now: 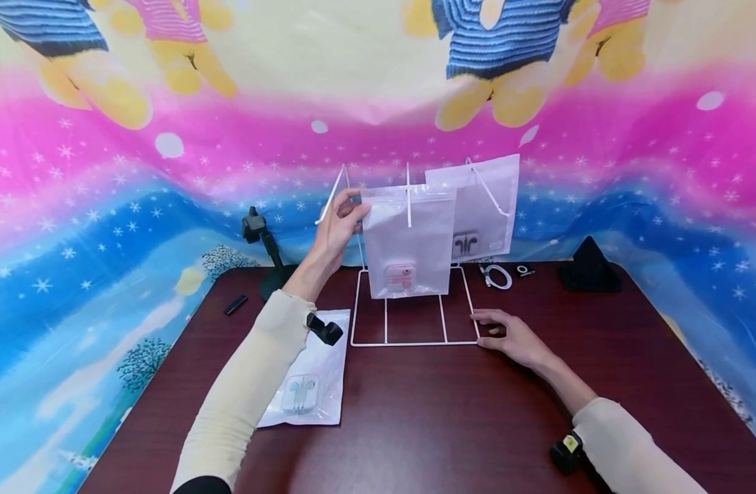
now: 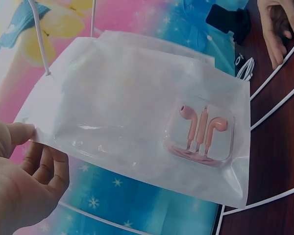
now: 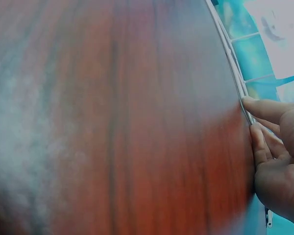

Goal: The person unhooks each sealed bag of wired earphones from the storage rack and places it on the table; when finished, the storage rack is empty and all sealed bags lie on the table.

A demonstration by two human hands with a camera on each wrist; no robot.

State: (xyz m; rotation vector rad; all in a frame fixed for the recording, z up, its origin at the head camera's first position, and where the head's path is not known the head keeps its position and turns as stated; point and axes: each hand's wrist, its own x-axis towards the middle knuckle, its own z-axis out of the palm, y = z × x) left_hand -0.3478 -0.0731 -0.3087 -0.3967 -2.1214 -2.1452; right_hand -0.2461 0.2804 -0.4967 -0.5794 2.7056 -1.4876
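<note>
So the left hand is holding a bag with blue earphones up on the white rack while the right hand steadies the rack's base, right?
Not quite: the earphones in the bag the left hand pinches are pink, as the left wrist view shows. The right hand does rest on the white rack base.

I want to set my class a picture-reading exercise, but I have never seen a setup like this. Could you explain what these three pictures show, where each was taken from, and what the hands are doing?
There is no machine here: a person works with bare hands and wears three cameras. The wide picture comes from the head, the other two from the wrists.

On a dark wooden table stands a white wire rack with prongs. The left hand pinches the corner of a frosted bag holding pink earphones; this bag hangs on a prong. A second bag hangs behind it. The right hand rests on the table with its fingers against the rack's base. A third bag with white earphones lies flat under the left forearm. A coiled white cable lies further back.
</note>
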